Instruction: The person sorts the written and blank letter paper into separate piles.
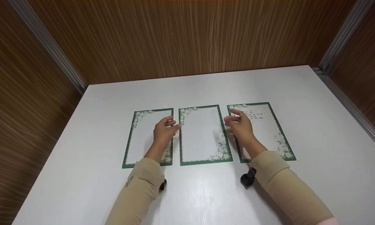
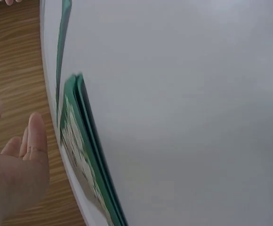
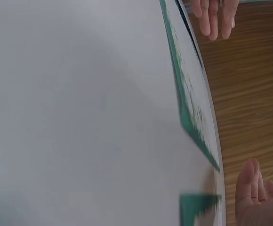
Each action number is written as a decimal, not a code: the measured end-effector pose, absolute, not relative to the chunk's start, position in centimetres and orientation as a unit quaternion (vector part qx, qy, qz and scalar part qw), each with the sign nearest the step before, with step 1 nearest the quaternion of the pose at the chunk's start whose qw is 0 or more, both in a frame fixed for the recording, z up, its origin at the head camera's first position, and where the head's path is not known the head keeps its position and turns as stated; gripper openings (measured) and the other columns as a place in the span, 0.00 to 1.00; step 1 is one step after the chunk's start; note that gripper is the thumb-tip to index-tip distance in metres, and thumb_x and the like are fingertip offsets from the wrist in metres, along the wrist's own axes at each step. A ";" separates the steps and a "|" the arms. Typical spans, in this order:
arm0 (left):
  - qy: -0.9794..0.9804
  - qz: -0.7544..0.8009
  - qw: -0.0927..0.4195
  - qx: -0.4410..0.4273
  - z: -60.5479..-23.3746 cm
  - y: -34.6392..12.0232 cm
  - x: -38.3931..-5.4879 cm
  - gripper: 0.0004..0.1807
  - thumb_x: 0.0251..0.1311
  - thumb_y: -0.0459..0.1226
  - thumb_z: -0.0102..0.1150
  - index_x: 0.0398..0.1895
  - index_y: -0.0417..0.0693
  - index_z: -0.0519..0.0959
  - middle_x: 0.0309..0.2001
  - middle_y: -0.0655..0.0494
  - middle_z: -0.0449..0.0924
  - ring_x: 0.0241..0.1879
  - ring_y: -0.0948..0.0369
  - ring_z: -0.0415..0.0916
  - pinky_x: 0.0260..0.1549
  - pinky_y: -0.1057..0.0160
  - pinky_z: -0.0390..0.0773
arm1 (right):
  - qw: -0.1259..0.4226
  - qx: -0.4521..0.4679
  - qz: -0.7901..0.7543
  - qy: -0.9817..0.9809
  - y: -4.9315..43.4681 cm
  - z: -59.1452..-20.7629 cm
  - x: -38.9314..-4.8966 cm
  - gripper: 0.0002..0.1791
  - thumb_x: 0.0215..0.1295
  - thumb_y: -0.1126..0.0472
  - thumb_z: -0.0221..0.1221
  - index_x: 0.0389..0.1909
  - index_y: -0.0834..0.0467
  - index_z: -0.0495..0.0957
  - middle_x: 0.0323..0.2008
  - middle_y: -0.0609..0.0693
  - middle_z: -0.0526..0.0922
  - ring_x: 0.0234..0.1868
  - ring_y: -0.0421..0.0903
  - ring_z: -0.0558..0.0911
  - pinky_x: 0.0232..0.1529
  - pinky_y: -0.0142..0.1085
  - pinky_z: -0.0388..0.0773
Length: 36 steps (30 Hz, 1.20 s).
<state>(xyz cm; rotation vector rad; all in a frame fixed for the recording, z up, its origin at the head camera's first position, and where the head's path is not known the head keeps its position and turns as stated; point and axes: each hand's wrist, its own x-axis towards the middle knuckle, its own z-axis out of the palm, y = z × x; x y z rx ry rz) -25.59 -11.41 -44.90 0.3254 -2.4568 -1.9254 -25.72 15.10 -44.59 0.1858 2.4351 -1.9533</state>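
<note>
Sheet in middle (image 1: 201, 137) flat on counter (image 1: 190, 89), btwn L sheet (image 1: 140, 134) and R sheet (image 1: 265, 131), narrow gap each side. L grip (image 1: 165, 131): half-spread, holding nothing, over right edge of L sheet w/ thumb by middle one's left edge; touching or not, can't tell. R grip (image 1: 241, 126): fingers loosely bent, nothing held, above left edge of R sheet. Prob step: handling middle one by its long edges. To do it well: come in low w/ both grips at same height, pinch edges lightly, don't squeeze inward or bow it. Keep sleeves (image 1: 146, 172) and black wrist gear (image 1: 247, 179) off neighbours, esp text lines (image 1: 256, 115) on R sheet. Doubled edge in left wrist view, prob L sheet; folded or stacked, can't tell, so avoid snagging layers.
</note>
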 end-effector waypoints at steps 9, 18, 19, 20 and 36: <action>-0.783 -0.613 0.011 0.109 -44.7 -13.5 -25.2 0.30 0.59 0.35 0.64 0.65 0.45 0.68 0.55 0.47 0.74 0.50 0.53 0.77 0.44 0.58 0.79 | 0.017 0.040 -0.630 0.775 11.7 -44.8 -25.9 0.30 0.67 0.61 0.58 0.68 0.57 0.61 0.52 0.57 0.77 0.49 0.50 0.80 0.46 0.43 0.79; -0.783 -0.608 0.020 0.125 -44.8 -16.1 -24.7 0.30 0.60 0.36 0.64 0.66 0.45 0.67 0.56 0.47 0.73 0.50 0.51 0.77 0.45 0.56 0.78 | 0.030 0.032 -0.627 0.778 8.9 -45.1 -25.8 0.29 0.66 0.61 0.58 0.67 0.55 0.63 0.49 0.53 0.79 0.46 0.48 0.81 0.42 0.42 0.80; -0.784 -0.607 0.021 0.128 -44.8 -16.5 -24.7 0.30 0.60 0.36 0.64 0.66 0.46 0.67 0.56 0.47 0.73 0.50 0.51 0.77 0.45 0.57 0.79 | 0.030 0.030 -0.632 0.774 8.6 -45.1 -25.8 0.29 0.66 0.62 0.59 0.66 0.55 0.64 0.49 0.54 0.79 0.46 0.48 0.81 0.41 0.43 0.80; -0.786 -0.604 0.021 0.130 -44.8 -16.8 -24.7 0.30 0.60 0.36 0.63 0.66 0.46 0.67 0.57 0.47 0.73 0.50 0.51 0.77 0.45 0.57 0.79 | 0.030 0.027 -0.635 0.771 8.3 -45.2 -25.8 0.29 0.65 0.62 0.59 0.66 0.56 0.64 0.48 0.55 0.79 0.45 0.48 0.81 0.41 0.43 0.80; -0.788 -0.594 0.017 0.160 -44.8 -21.4 -24.0 0.32 0.63 0.37 0.61 0.69 0.44 0.62 0.60 0.45 0.70 0.53 0.51 0.75 0.47 0.60 0.78 | 0.046 0.011 -0.639 0.768 4.1 -45.6 -25.3 0.29 0.63 0.60 0.62 0.65 0.56 0.65 0.47 0.53 0.79 0.43 0.46 0.82 0.41 0.42 0.80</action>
